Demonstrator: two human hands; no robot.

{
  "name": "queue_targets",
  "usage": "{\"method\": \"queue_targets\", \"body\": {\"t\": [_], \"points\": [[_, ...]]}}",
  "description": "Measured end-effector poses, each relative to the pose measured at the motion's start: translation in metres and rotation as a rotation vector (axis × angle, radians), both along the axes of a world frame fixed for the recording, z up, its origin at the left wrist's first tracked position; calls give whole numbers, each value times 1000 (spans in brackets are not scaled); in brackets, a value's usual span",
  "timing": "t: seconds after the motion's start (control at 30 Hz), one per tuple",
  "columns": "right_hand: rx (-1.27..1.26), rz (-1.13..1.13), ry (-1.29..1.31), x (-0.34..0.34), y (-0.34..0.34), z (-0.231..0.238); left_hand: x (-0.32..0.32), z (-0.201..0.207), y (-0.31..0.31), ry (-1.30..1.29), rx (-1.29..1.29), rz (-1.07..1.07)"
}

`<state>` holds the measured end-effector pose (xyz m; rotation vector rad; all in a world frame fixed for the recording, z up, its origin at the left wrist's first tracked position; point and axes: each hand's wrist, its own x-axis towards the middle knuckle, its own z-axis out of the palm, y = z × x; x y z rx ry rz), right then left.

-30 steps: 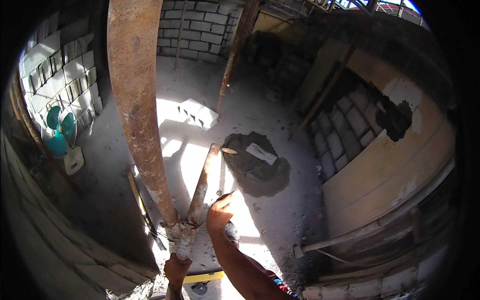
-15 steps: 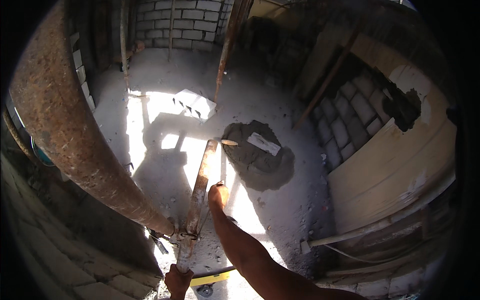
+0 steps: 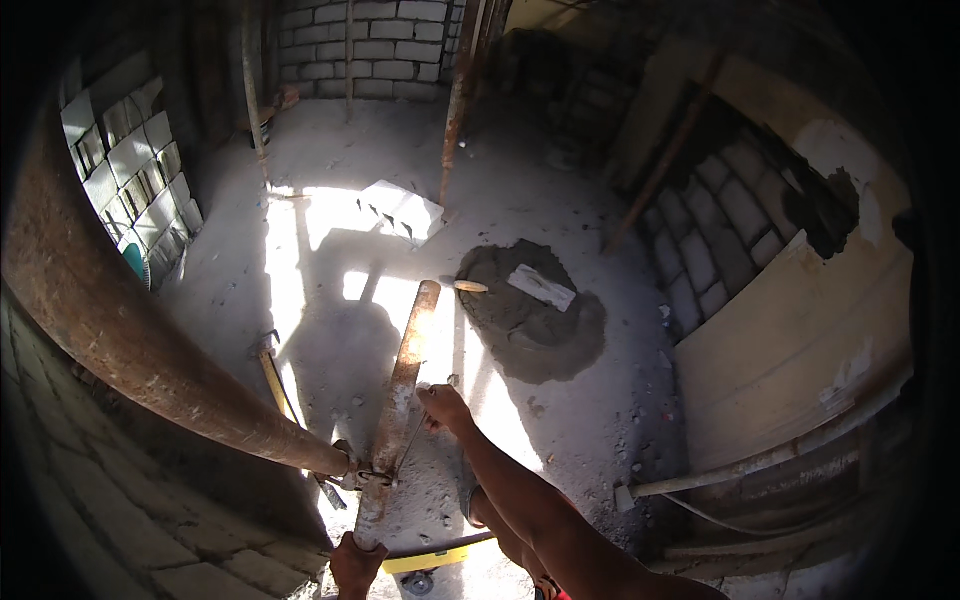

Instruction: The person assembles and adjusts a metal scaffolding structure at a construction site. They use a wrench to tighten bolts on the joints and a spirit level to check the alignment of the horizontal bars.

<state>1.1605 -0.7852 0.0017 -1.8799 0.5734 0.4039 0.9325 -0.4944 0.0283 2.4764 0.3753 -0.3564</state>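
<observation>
A rusty scaffold pipe (image 3: 408,355) slants up from the lower middle. My left hand (image 3: 357,567) is wrapped round its lower end. A metal clamp (image 3: 374,478) joins this pipe to a thick rusty pole (image 3: 190,375) coming from the left. My right hand (image 3: 444,409), just right of the pipe, is closed on a thin rod (image 3: 409,445) that runs down toward the clamp. The rod's far end cannot be made out clearly. Below my right forearm, part of my leg and foot shows.
Wet mortar (image 3: 540,345) lies ahead right, with a wooden handle (image 3: 471,287) and a pale rectangular piece (image 3: 541,288) on it. A white block (image 3: 401,210) sits beyond. A hammer (image 3: 272,375) lies left; a yellow level (image 3: 440,556) is near me. Upright poles (image 3: 455,110) stand farther back.
The view has swung left, bringing the stacked blocks and the hammer into sight. My right hand has come slightly down and turned, near the pipe. My left hand stays on the pipe.
</observation>
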Motion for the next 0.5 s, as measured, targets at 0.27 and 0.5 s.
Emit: {"method": "queue_targets", "body": {"t": [0.27,0.5], "points": [[-264,329,56,19,-15,-11,-2,-3,0,-75,-10,3],[-212,329,147,9,-36,-1,-3,-4,0,-114,18,-9]]}}
